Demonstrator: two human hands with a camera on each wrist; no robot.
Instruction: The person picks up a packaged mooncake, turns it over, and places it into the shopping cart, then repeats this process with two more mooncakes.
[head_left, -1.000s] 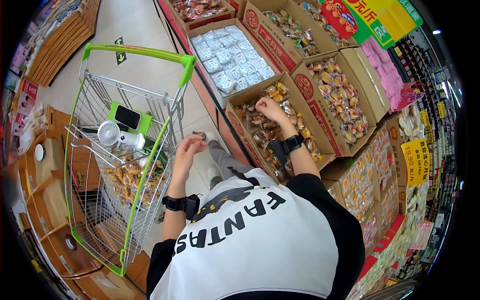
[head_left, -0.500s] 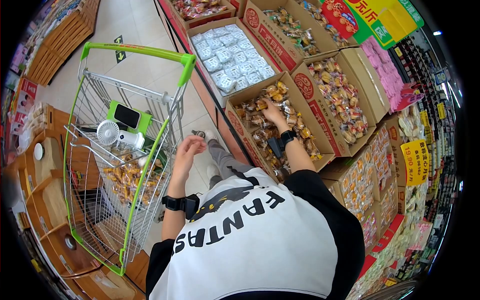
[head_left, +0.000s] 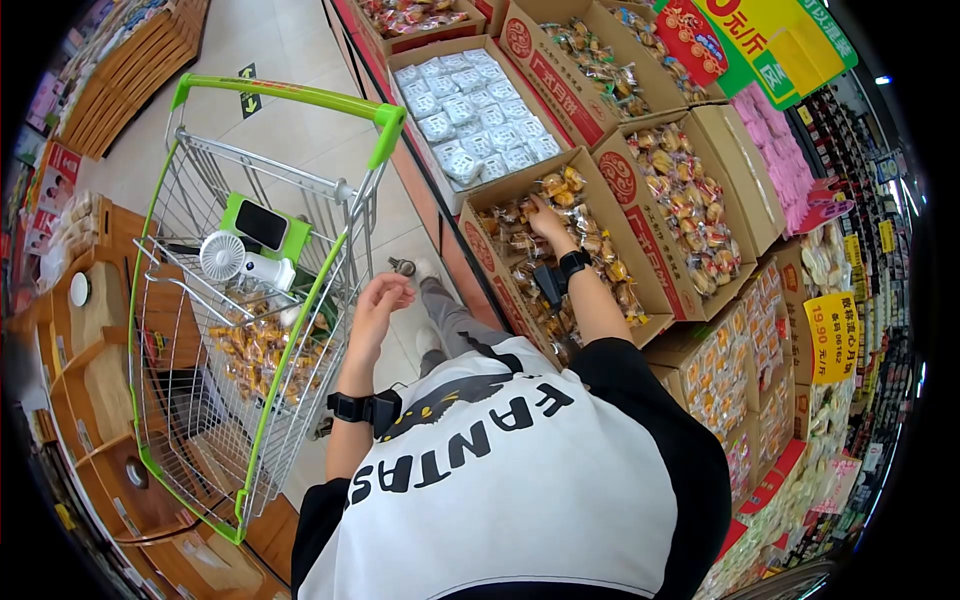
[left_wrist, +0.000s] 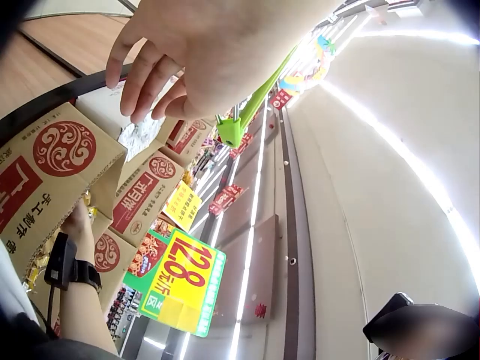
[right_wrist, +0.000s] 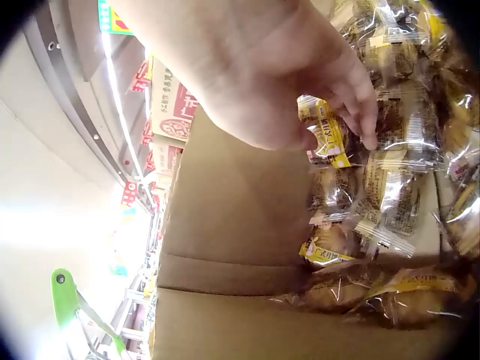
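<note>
My right hand (head_left: 548, 222) is down inside an open cardboard box (head_left: 480, 243) of clear-wrapped mooncakes (head_left: 565, 190). In the right wrist view its thumb and fingers close around one wrapped mooncake (right_wrist: 322, 129) with a yellow label, beside the box's inner wall (right_wrist: 240, 202). More packets (right_wrist: 394, 187) lie around and under the fingertips. My left hand (head_left: 378, 310) hangs in the air between the shopping cart and my body. Its fingers are loosely bent and hold nothing, as the left wrist view also shows.
A green-edged cart (head_left: 290, 95) stands at the left, with a phone (head_left: 262, 226), a small white fan (head_left: 225, 257) and bagged packets (head_left: 265, 350). Beyond my box is one of white packets (head_left: 475, 115); to its right is another mooncake box (head_left: 690, 200). A yellow price sign (head_left: 830, 338) hangs far right.
My right hand has come down from just above the packets to in among them, its fingers closing around one. The left hand keeps its place. The head view has shifted slightly.
</note>
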